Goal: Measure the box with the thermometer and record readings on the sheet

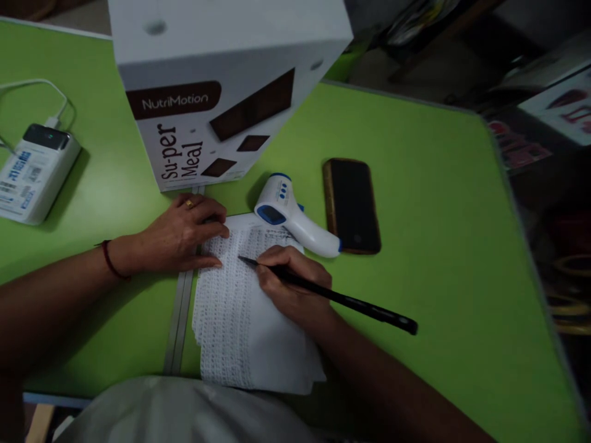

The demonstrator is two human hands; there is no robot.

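Note:
Several sheets of paper lie stacked on the green table, the top one filled with columns of small handwriting on its left side. My right hand pinches a long black pen, its tip resting at or just above the writing. My left hand lies at the paper's upper left edge, fingers apart and curved over the sheet, holding nothing. A white and blue infrared thermometer rests across the paper's top right corner.
A large white box stands behind the paper. To the right of the thermometer lies a dark phone in a brown case. A white power bank with a cable sits at the left. A metal seam crosses the green table.

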